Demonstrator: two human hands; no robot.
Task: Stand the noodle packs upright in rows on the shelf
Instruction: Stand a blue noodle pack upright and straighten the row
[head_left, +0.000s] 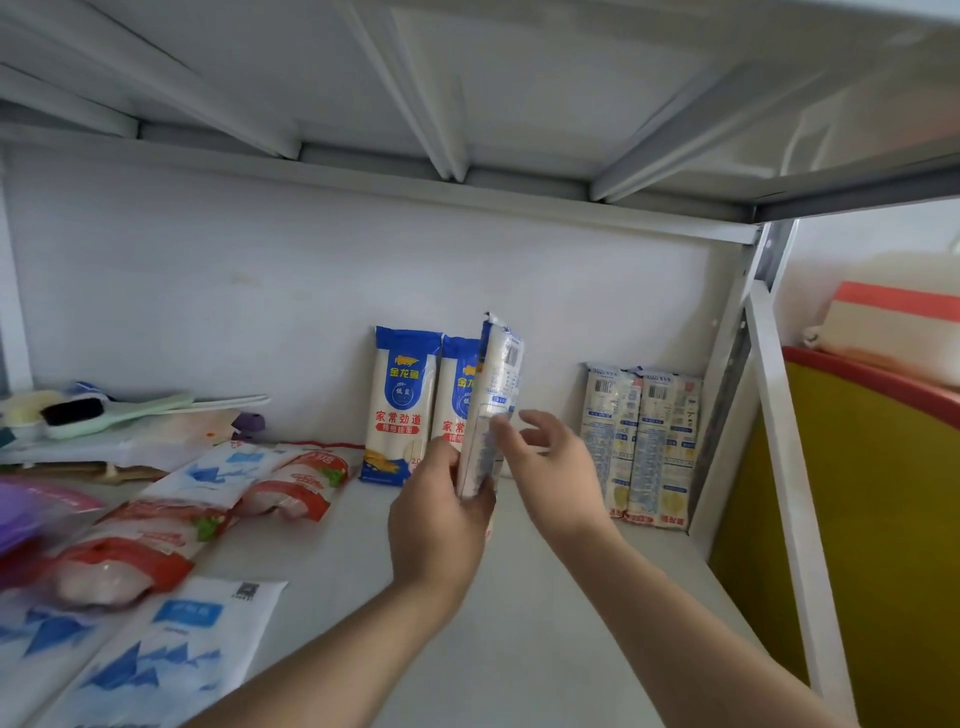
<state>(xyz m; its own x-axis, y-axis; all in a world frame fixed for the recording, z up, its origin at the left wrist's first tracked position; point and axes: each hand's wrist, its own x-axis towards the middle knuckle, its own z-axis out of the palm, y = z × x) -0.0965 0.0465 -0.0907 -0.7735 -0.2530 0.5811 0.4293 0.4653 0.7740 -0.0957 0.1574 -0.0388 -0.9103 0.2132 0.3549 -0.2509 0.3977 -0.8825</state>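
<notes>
While the left hand's fingers (470, 506) are gripping the lower end of a noodle pack (491, 410), holding it upright above the shelf (545, 597), the right hand (550, 462) is hovering beside it, fingers spread open; two front-facing packs (402, 405) are standing against the back wall, two more (641, 447) near the right corner

A white shelf (545, 597) carries the goods. Against its back wall two blue-topped noodle packs (400, 405) stand upright side by side near the middle. In the back right corner two more packs (641, 447) stand touching, label backs outward. Along the left edge lie flat red-and-white pouches (291, 486) and blue-printed white bags (171, 660). Brushes (104, 410) rest at the back left.
</notes>
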